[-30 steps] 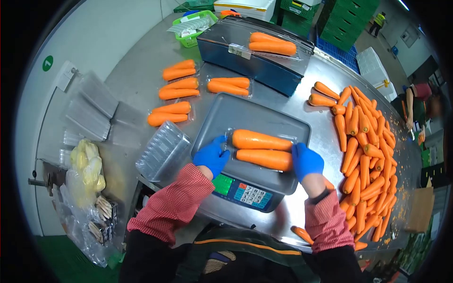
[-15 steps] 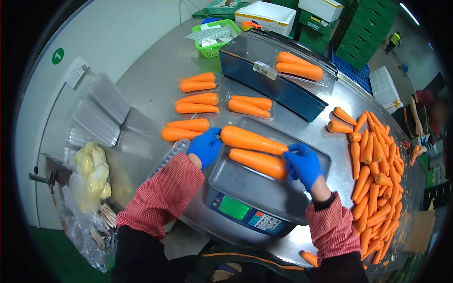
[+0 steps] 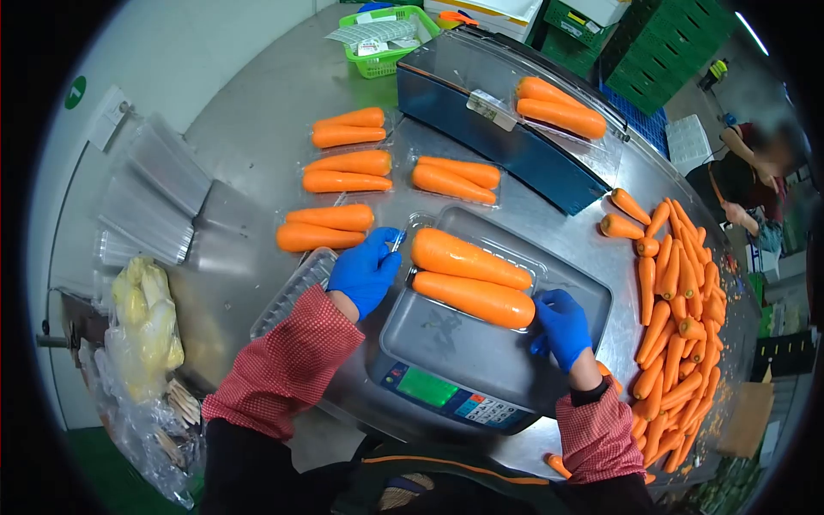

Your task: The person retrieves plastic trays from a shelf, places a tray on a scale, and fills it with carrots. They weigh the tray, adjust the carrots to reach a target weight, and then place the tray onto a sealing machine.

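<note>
Gripping opposite ends, the left hand (image 3: 365,270) and right hand (image 3: 560,326) are closed on the clear tray (image 3: 421,221) holding 2 carrots (image 3: 472,296), keeping it level over the scale pan (image 3: 481,352); it possibly rests there.

Four filled packs of carrots (image 3: 348,172) lie close together on the steel table (image 3: 249,120), a pair in each. Off to the right, a big heap of loose carrots (image 3: 678,318) spreads along the table's edge. Up top, the blue machine (image 3: 489,129) carries another pack (image 3: 562,107) on its clear lid, with a green basket (image 3: 378,67) of papers just beyond. Stacks of empty clear trays (image 3: 150,202) line the left side, green crates (image 3: 678,43) tower at the back, and a co-worker (image 3: 747,172) stands at the far end
</note>
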